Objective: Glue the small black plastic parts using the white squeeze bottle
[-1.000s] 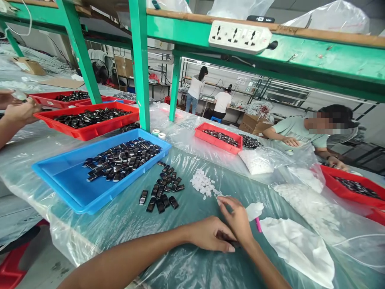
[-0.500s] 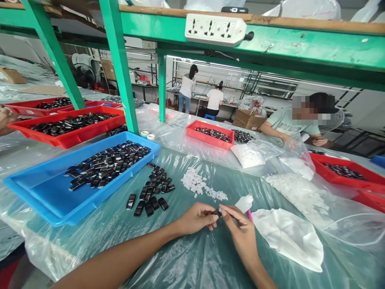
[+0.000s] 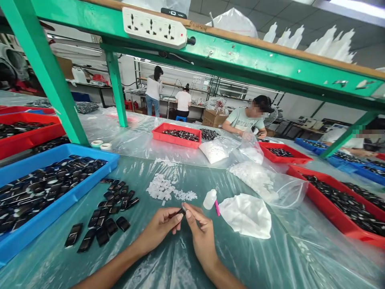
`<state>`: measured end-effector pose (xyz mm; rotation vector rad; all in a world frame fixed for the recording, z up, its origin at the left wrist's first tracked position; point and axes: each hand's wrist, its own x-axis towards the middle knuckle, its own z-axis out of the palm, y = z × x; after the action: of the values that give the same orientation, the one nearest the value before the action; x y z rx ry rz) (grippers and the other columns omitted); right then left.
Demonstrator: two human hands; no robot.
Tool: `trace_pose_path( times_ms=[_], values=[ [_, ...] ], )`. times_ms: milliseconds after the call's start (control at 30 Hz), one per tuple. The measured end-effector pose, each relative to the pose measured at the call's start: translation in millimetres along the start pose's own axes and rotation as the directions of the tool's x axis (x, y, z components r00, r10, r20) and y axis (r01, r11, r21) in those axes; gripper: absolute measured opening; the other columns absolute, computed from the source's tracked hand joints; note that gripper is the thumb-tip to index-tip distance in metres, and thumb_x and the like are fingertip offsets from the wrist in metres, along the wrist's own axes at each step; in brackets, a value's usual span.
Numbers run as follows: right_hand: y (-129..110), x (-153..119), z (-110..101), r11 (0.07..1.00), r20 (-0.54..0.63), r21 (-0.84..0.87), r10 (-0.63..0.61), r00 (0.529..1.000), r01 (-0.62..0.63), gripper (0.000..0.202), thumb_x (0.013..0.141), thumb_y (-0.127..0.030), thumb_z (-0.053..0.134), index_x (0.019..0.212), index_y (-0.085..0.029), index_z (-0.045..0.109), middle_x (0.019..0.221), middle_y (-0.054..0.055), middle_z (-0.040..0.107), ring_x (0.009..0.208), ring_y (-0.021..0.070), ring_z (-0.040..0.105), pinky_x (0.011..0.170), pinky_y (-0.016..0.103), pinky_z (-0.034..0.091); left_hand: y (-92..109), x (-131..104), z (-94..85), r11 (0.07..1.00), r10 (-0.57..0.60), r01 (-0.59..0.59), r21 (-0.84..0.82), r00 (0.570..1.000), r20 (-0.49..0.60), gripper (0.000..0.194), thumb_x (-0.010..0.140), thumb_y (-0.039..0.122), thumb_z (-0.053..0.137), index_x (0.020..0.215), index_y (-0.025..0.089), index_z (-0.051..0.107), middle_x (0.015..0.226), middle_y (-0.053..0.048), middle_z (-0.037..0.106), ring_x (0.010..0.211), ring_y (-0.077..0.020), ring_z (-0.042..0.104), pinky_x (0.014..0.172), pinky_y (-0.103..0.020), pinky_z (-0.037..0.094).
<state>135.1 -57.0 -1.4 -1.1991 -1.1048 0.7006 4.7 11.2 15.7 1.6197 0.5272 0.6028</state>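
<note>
A small black plastic piece (image 3: 181, 211) is pinched in my left hand (image 3: 162, 224), just above the plastic-covered table. My right hand (image 3: 201, 228) has thumb and forefinger closed at the piece's far end; whether a tiny part is between them is hidden. Beyond my hands lie a heap of white plastic pieces (image 3: 161, 187) and a scatter of smaller white bits (image 3: 185, 195). Loose black pieces (image 3: 102, 218) like the held one lie to the left. Right of my hands are a small white bottle (image 3: 209, 199), a pink stick-shaped object (image 3: 217, 208) and a white cloth (image 3: 245, 216).
A blue tray (image 3: 70, 196) full of black pieces stands at the left. Red trays (image 3: 176, 139) hold more. Clear bags of white parts (image 3: 213, 151) lie farther back. A green shelf frame (image 3: 240, 60) crosses overhead. A co-worker (image 3: 245, 120) sits across the table.
The view has swung to the right, showing more trays and another person at the right edge. Both hands stay together at the black piece, and the white bottle beside them is less covered.
</note>
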Motion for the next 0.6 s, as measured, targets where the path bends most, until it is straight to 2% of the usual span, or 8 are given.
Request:
trace_pose_path(
  times_ms=[133,367,467,600],
  values=[
    [-3.2,-5.0,2.9,0.999,0.003,0.042,-0.029,1.000,0.029,0.028,0.088,-0.031,0.048,0.111,-0.027,0.064,0.110,0.004,0.064,0.105,0.0185,0.056,0.094,0.036,0.041,5.9,0.5,2.7,0.999,-0.031,0.032,0.028,0.998,-0.053,0.035,0.087,0.043,0.046,0.076,0.011,0.057,0.062,0.001,0.046,0.056,-0.0093,0.040,0.055,-0.020,0.033],
    [-8.7,-2.8,3.5,0.989,-0.076,-0.055,-0.142,0.987,0.138,0.028,0.082,-0.035,0.057,0.107,-0.025,0.065,0.101,0.004,0.065,0.097,0.0178,0.059,0.086,0.032,0.047,-14.5,6.8,-7.1,0.989,-0.114,0.124,0.078,0.985,-0.128,0.040,0.077,0.047,0.057,0.101,0.015,0.059,0.065,0.001,0.052,0.061,-0.0133,0.046,0.059,-0.022,0.039],
    [-10.4,1.7,0.9,0.977,-0.034,-0.137,-0.170,0.985,0.164,0.029,0.083,-0.035,0.055,0.110,-0.028,0.063,0.101,0.001,0.064,0.096,0.0157,0.059,0.085,0.029,0.046,-16.7,8.7,-9.1,0.993,-0.107,0.116,0.039,0.979,-0.175,0.040,0.075,0.046,0.061,0.101,0.016,0.060,0.065,0.001,0.055,0.063,-0.0147,0.050,0.063,-0.023,0.041],
    [-5.3,8.6,-8.7,0.957,0.014,-0.242,-0.164,0.986,0.162,0.028,0.088,-0.032,0.048,0.113,-0.029,0.061,0.109,0.001,0.061,0.105,0.0160,0.054,0.093,0.032,0.040,-5.4,5.7,-7.1,0.998,-0.056,0.053,-0.018,0.963,-0.263,0.031,0.079,0.041,0.057,0.093,0.014,0.062,0.068,-0.001,0.058,0.063,-0.0134,0.051,0.065,-0.023,0.041]
  ],
)
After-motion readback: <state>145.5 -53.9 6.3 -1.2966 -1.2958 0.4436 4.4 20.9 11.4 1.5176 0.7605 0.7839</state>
